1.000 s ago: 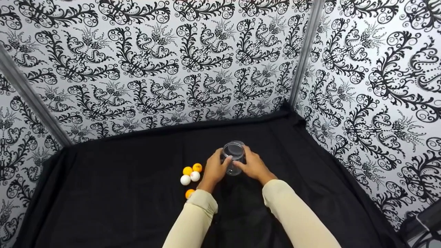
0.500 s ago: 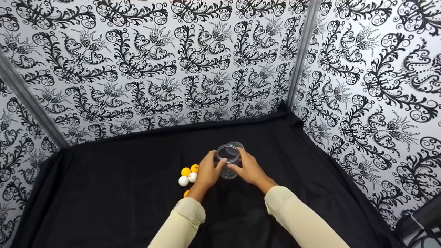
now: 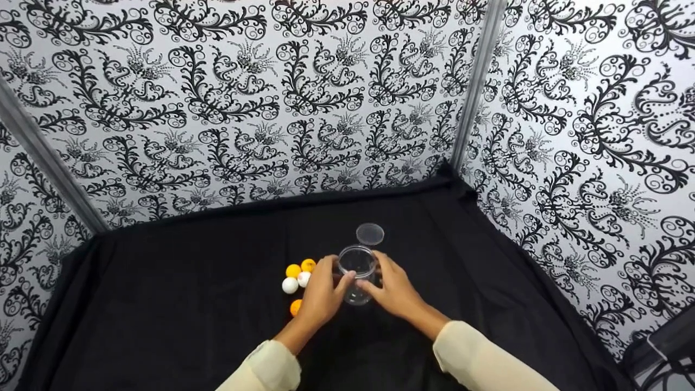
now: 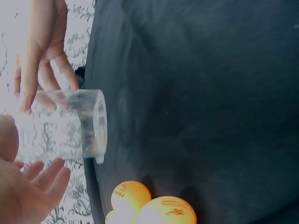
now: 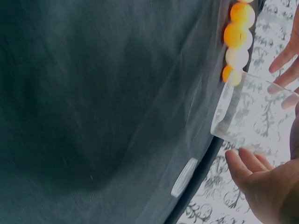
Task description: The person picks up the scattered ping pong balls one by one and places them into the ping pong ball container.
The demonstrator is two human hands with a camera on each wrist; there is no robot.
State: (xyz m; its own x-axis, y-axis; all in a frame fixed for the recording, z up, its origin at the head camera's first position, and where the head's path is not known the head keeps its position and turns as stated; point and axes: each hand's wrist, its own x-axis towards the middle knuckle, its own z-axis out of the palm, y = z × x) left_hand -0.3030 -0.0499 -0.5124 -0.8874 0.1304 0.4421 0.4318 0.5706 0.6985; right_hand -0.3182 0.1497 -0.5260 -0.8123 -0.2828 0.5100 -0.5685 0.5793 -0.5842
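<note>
The orange ping-pong balls point(image 3: 293, 271) and white ping-pong balls point(image 3: 290, 285) crowd the outer side of the left grip point(image 3: 320, 296), leaving little room there. The clear plastic jar point(image 3: 357, 292) fills the gap to the right grip point(image 3: 399, 288), with the clear round lid point(image 3: 370, 233) just beyond. Wide open black-covered surface point(image 3: 190, 304) spreads left of the balls and right of the right grip, bounded by patterned walls point(image 3: 228, 108).

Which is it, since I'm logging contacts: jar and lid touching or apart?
Apart: the right wrist view shows black cloth between jar and lid.
</note>
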